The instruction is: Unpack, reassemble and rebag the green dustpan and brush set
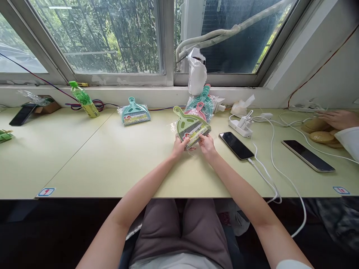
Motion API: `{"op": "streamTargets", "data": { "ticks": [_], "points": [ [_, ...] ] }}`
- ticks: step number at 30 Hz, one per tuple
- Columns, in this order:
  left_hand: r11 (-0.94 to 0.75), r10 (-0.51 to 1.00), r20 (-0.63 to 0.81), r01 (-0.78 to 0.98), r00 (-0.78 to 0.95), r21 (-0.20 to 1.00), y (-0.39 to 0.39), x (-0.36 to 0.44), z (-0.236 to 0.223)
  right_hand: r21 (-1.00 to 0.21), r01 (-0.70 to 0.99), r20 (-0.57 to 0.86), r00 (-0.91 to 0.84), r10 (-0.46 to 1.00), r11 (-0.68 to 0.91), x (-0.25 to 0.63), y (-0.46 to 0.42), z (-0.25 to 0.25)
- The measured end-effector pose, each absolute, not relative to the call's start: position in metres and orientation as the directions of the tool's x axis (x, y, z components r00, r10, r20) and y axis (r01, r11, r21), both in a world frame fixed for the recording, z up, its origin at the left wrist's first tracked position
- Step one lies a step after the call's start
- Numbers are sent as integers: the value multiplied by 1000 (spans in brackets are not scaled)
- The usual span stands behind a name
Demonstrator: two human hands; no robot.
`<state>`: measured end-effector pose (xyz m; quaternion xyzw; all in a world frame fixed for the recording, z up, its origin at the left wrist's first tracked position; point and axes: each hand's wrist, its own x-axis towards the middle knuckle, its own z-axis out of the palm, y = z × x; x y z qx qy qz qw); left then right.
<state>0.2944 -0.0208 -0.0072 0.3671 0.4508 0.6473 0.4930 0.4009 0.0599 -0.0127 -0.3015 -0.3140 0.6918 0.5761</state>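
Between my two hands is a green dustpan and brush set (191, 126) in clear wrap, tilted up off the table with its handle pointing away to the left. My left hand (180, 145) grips its lower left corner, thumb on the label. At the lower right edge, my right hand (206, 144) pinches the same set. Right behind it lie more wrapped sets, a pink one (199, 108) and teal ones (206, 99), partly hidden. A light blue wrapped dustpan set (135, 112) lies apart on the left.
A green-capped bottle (84, 99) leans by the window sill. On the right are a phone (236, 145) on a cable, a power strip (241, 125) and a second phone (308, 155). Another person's hand (343, 118) rests on tan round objects (321, 136). White cables trail over the table's front edge.
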Motion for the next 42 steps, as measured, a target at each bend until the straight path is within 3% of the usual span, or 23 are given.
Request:
{"op": "streamTargets", "data": {
  "ticks": [11,21,35,42],
  "points": [
    [-138,954,40,-314,-298,939,-16,289,-5,-780,-590,-111,-196,974,-207,399,59,-13],
    [-128,952,26,-319,-306,939,-19,289,-3,-798,-565,-76,-254,964,-211,403,59,-9],
    [-108,953,7,-318,-302,942,-17,291,-1,-812,-513,-169,-251,953,-279,410,65,3],
    [-112,949,1,-331,-317,937,-13,286,-3,-842,-465,-120,-331,936,-272,415,77,-1]
  ]
}}
